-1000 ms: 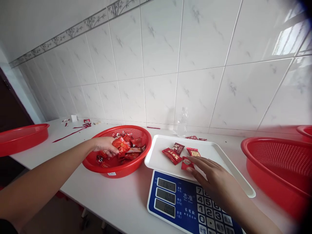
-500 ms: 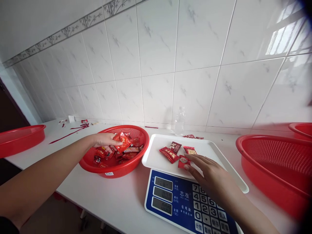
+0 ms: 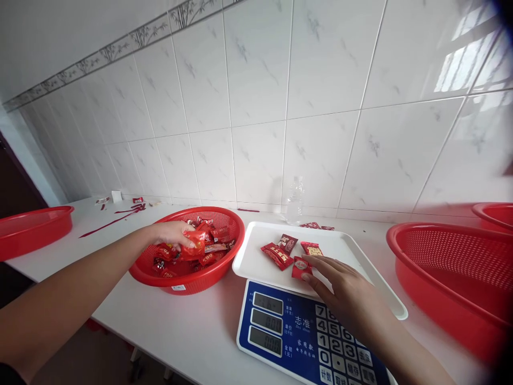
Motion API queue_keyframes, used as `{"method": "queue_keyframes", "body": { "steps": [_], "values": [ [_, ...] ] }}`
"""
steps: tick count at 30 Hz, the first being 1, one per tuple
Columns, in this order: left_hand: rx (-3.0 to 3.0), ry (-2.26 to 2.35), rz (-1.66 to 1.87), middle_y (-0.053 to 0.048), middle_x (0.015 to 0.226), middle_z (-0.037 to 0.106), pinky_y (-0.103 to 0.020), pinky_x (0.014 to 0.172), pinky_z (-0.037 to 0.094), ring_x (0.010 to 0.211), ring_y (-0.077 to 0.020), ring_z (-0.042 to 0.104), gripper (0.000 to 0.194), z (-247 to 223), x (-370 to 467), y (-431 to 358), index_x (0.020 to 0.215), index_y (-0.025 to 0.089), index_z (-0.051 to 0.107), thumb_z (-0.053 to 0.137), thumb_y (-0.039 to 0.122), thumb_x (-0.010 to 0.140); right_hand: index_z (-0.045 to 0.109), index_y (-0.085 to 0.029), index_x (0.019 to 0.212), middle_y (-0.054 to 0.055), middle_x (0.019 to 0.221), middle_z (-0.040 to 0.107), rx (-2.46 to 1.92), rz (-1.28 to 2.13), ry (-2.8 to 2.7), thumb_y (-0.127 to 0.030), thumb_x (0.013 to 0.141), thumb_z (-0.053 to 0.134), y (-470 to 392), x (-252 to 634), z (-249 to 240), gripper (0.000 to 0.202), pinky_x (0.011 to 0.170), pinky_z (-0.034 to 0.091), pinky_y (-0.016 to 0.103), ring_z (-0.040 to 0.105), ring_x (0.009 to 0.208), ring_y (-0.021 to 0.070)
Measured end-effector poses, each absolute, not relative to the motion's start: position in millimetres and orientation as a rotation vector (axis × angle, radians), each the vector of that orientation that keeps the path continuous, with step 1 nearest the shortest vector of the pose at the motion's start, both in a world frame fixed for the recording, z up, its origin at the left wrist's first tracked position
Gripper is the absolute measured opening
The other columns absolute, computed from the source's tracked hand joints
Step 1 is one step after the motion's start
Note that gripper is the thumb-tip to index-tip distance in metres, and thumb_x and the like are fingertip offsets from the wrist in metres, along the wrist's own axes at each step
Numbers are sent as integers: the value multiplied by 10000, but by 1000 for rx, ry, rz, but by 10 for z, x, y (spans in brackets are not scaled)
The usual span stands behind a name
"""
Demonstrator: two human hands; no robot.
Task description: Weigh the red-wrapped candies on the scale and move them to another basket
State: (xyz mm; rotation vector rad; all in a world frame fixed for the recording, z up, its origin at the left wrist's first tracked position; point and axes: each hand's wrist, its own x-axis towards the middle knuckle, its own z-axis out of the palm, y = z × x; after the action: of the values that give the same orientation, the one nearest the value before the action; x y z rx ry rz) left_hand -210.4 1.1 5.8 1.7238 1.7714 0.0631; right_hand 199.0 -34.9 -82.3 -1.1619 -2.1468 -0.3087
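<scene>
My left hand [image 3: 172,235] is inside a red perforated basket [image 3: 188,284], its fingers closed on a shiny red packet [image 3: 194,246]. Several red wrapped candies [image 3: 214,255] lie beneath and beside it. My right hand [image 3: 336,275] rests over the white tray [image 3: 252,256], thumb and forefinger apart at the edge of a small red packet [image 3: 300,267]. Whether it grips that packet I cannot tell. Beside it on the tray lie a red-and-cream packet [image 3: 311,248] and two dark red packets [image 3: 277,255]. The tray sits on a blue-and-white scale [image 3: 276,342].
A clear bottle [image 3: 295,200] stands by the tiled wall, with red wrappers [image 3: 316,226] behind the tray. Large red baskets stand at right [image 3: 436,299] and far left [image 3: 36,235]. Dark red strips [image 3: 120,215] lie at the back left.
My left hand has moved slightly left and lower in the basket, and the red packet in it has shifted and turned. My right hand is almost unchanged.
</scene>
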Motion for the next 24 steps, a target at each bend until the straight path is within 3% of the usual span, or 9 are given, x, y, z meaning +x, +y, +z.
{"method": "queue_keyframes", "body": {
  "steps": [6, 10, 12, 14, 17, 19, 21, 24],
  "values": [
    [1703, 1603, -411, -18, 785, 728, -361, 757, 523, 834, -283, 658, 306, 31, -2137, -67, 755, 246, 738, 679, 191, 459, 690, -228, 1106, 61, 1077, 742, -1161, -303, -2155, -401, 941, 422, -352, 1988, -821, 359, 752, 591, 423, 704, 956, 275],
    [1753, 1707, -616, -55, 783, 739, -420, 801, 503, 875, -335, 650, 258, -96, -2175, -71, 632, 235, 739, 573, 151, 454, 689, -234, 1109, 61, 1090, 739, -1179, -297, -2155, -398, 938, 430, -353, 1987, -821, 351, 755, 591, 420, 703, 964, 276],
    [1767, 1812, -676, -90, 880, 746, -455, 829, 494, 924, -371, 643, 311, -171, -2183, -85, 715, 221, 760, 586, 170, 462, 689, -232, 1113, 66, 1093, 737, -1189, -286, -2160, -400, 939, 432, -355, 1986, -820, 353, 759, 591, 416, 701, 968, 274],
    [1775, 1937, -708, -137, 1067, 718, -495, 866, 478, 1007, -413, 617, 501, -241, -2182, -113, 950, 209, 757, 631, 196, 465, 690, -229, 1116, 72, 1096, 736, -1199, -278, -2159, -408, 941, 430, -358, 1984, -819, 361, 760, 590, 417, 698, 973, 276],
    [1771, 2095, -721, -198, 1320, 578, -545, 943, 428, 1169, -462, 529, 829, -327, -2176, -160, 1294, 196, 592, 696, 249, 473, 691, -226, 1116, 79, 1103, 733, -1210, -265, -2164, -406, 938, 437, -358, 1983, -820, 359, 756, 591, 421, 694, 981, 278],
    [1764, 2155, -719, -222, 1378, 517, -572, 962, 406, 1223, -483, 480, 910, -370, -2169, -180, 1370, 181, 515, 719, 294, 490, 689, -221, 1129, 82, 1105, 732, -1218, -265, -2166, -390, 933, 447, -357, 1982, -824, 354, 760, 591, 426, 692, 986, 280],
    [1769, 2164, -717, -222, 1350, 538, -569, 961, 409, 1215, -484, 488, 857, -398, -2159, -184, 1324, 178, 561, 733, 312, 495, 684, -215, 1147, 85, 1107, 731, -1228, -276, -2165, -374, 927, 459, -356, 1980, -828, 353, 767, 589, 437, 689, 991, 286],
    [1769, 2094, -738, -190, 1080, 684, -532, 912, 456, 1057, -447, 603, 497, -409, -2138, -168, 985, 165, 733, 723, 272, 500, 681, -205, 1154, 88, 1120, 726, -1243, -278, -2175, -358, 920, 475, -357, 1980, -825, 348, 766, 590, 446, 686, 999, 295]
  ]
}}
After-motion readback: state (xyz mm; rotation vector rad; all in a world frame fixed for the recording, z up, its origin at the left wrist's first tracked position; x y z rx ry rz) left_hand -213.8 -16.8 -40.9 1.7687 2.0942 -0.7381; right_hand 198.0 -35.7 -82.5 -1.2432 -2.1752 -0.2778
